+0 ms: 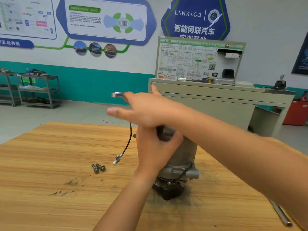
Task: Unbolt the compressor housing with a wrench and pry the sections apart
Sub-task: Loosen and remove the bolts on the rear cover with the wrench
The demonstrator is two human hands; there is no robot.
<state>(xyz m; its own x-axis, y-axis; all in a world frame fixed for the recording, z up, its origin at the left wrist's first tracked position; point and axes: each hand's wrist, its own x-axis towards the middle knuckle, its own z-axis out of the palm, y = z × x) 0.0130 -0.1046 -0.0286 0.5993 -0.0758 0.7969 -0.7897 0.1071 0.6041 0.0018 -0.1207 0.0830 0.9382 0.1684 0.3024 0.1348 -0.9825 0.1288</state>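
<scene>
Your right forearm reaches in from the right edge to mid-frame, where your right hand [145, 109], blurred, holds the wrench [117, 94]. Just beneath it, your left hand [155, 150], forearm rising from the bottom edge, grips the compressor [180, 157] top.

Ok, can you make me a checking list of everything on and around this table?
Surface: wooden table, dark smudges near the middle.
Job's things: compressor standing on end; wrench above it; two bolts lying loose, side by side.
Clutter: metal bar near the table's right edge.
Hands: left hand grips the compressor's top; right hand, blurred, holds the wrench.
Cables: black cable from the compressor's top, ending in a white plug near the bolts.
Surroundings: wiring-diagram board on a grey cabinet; shelf trolleys; wall posters.
</scene>
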